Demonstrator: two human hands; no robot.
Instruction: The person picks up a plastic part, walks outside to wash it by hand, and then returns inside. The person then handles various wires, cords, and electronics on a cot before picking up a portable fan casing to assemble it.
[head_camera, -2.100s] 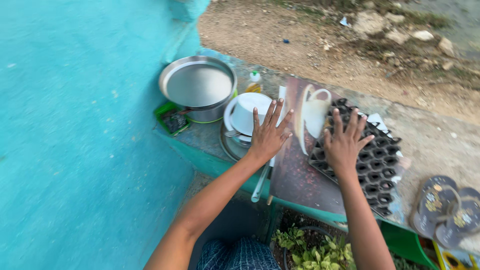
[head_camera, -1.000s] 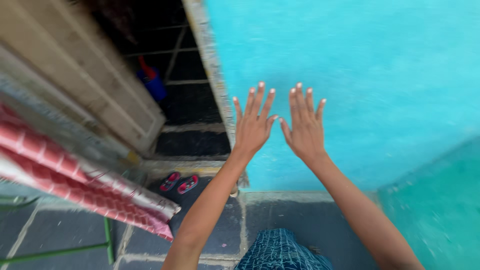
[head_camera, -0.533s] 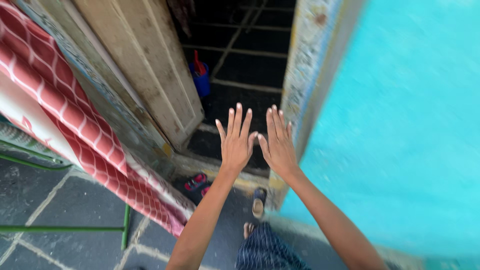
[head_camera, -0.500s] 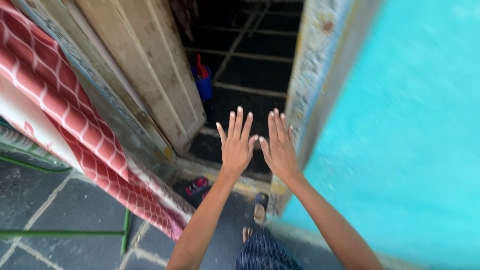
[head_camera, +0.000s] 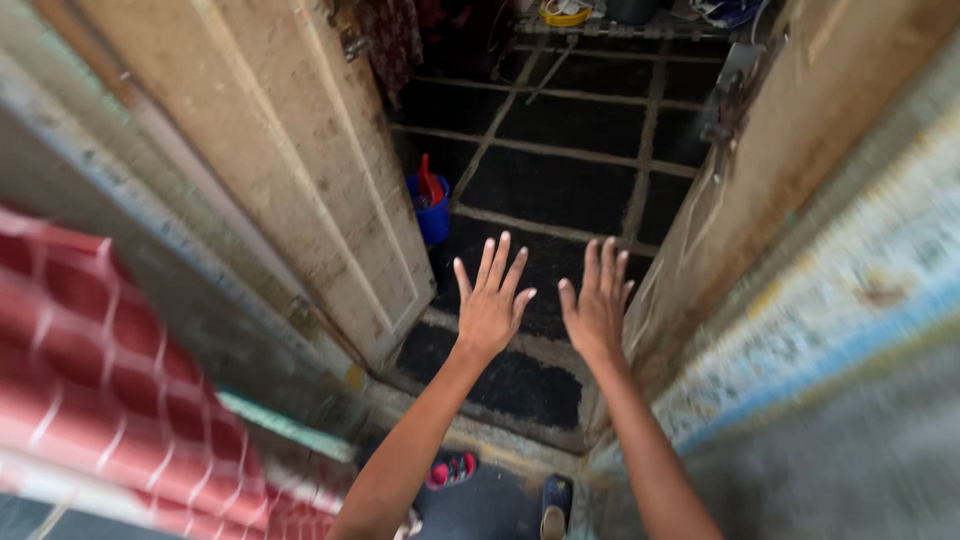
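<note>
Reaching ahead empty, left hand (head_camera: 490, 305) and right hand (head_camera: 597, 310) spread their fingers wide over the doorway's dark tiled floor (head_camera: 560, 190); judging by the gap, keeping clear of the open wooden door (head_camera: 300, 170) and blue bucket (head_camera: 432, 215) matters

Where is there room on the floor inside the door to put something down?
The dark tiled floor is bare between the blue bucket by the left door and the right door. Both hands, left hand and right hand, hover empty above it. The far end, under a cluttered shelf, is crowded; the doorstep has sandals.
</note>
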